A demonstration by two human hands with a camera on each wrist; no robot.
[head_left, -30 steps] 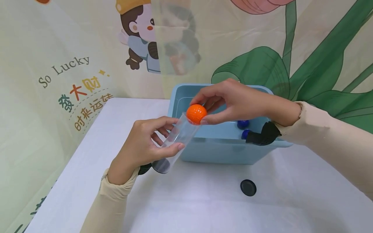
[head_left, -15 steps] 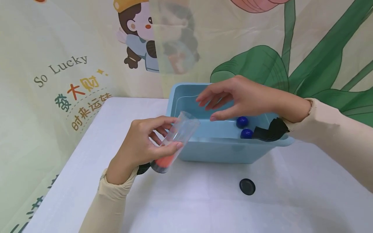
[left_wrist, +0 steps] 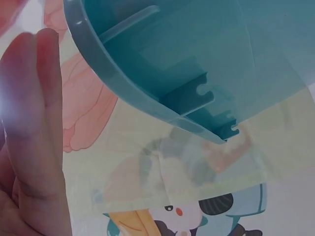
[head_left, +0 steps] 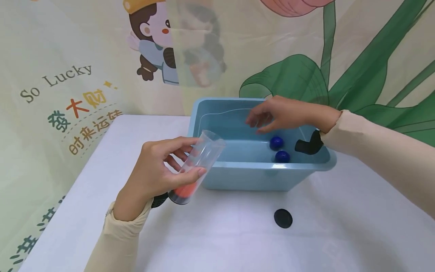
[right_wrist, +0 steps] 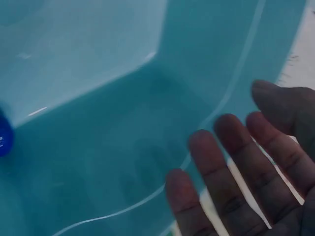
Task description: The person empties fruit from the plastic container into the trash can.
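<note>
The left hand (head_left: 157, 169) grips the tube (head_left: 208, 152), seemingly for loading, while the relaxed, empty right hand (head_left: 283, 112) probably must pinch a blue ball (head_left: 276, 142).

Left grip (head_left: 161, 163) curled, right grip (head_left: 282, 113) relaxed, forearms (head_left: 384, 156) sleeved

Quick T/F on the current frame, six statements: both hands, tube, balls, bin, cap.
1. The left hand holds a clear tube. True.
2. The clear tube stands upright. False: it is tilted.
3. An orange ball sits in the clear tube's lower end. True.
4. Two blue balls lie in the blue bin. True.
5. The right hand grips one of the blue balls. False: the right hand holds nothing.
6. The black cap lies inside the blue bin. False: the black cap is on the white table.
</note>
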